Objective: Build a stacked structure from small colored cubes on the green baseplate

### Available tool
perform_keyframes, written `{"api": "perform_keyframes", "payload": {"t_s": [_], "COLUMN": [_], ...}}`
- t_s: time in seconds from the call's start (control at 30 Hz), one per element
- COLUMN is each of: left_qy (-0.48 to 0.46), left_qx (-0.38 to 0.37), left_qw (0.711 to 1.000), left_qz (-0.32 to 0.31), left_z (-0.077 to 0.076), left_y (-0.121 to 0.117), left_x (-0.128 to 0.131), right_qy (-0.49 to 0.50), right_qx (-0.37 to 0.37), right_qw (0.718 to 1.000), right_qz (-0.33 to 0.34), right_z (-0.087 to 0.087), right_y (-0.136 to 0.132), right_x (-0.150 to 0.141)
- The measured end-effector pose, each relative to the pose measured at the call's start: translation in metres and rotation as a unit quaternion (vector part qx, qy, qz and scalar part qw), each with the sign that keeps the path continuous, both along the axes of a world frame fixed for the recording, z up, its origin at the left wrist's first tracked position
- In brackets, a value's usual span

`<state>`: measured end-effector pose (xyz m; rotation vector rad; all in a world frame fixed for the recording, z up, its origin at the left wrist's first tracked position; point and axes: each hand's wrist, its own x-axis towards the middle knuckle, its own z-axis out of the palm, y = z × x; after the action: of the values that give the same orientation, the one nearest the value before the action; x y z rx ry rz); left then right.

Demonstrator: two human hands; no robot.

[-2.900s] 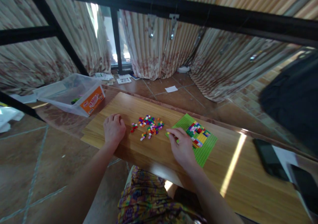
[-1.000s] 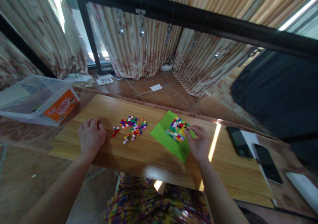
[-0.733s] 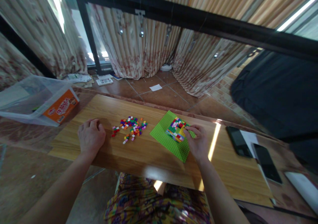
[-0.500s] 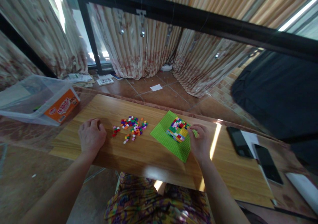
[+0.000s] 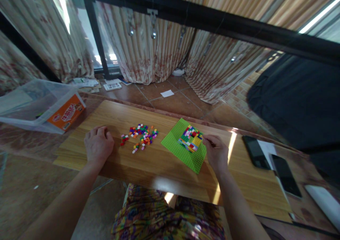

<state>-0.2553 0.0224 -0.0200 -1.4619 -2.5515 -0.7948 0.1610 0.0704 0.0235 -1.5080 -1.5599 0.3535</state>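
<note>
My right hand [image 5: 216, 152] is at the right edge of a green studded baseplate [image 5: 172, 140], its thumb and fingers pinched together beside a low, multicoloured brick build [image 5: 190, 138]. Whether a small brick sits between the fingertips is too small to make out. The build stands on the baseplate, with a yellow patch on its right side. Over on the left, my left hand [image 5: 98, 144] rests on the wooden table [image 5: 127, 169], fingers loosely bent and thumb apart, holding nothing I can see. Several loose small bricks [image 5: 145, 133] lie scattered between the left hand and the baseplate.
A clear plastic bin [image 5: 45, 105] with an orange label stands beyond the table's left end. On the right lie a black phone-like device [image 5: 255, 152], another dark phone [image 5: 285, 175] and a white object [image 5: 322, 201]. Curtains [image 5: 156, 52] hang behind the table.
My right hand has drawn back slightly to the right and down from the brick build, uncovering more of its right side. My left hand has stayed in place.
</note>
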Motion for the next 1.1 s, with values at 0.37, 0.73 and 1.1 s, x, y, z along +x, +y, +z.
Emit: {"api": "perform_keyframes", "payload": {"t_s": [0.37,0.73,1.1], "left_qy": [0.02,0.027,0.01], "left_qx": [-0.005,-0.013,-0.008], "left_qw": [1.0,1.0,1.0], "left_qz": [0.003,0.003,0.001], "left_z": [0.002,0.002,0.0], "left_y": [-0.001,-0.001,-0.001], "left_x": [0.001,0.001,0.001], "right_qy": [-0.161,-0.186,-0.159], "right_qx": [0.038,0.033,0.043], "right_qw": [0.985,0.981,0.986], "right_qz": [0.045,0.039,0.028], "right_z": [0.0,-0.004,-0.003], "right_y": [0.012,0.015,0.011], "right_x": [-0.004,-0.004,-0.005]}}
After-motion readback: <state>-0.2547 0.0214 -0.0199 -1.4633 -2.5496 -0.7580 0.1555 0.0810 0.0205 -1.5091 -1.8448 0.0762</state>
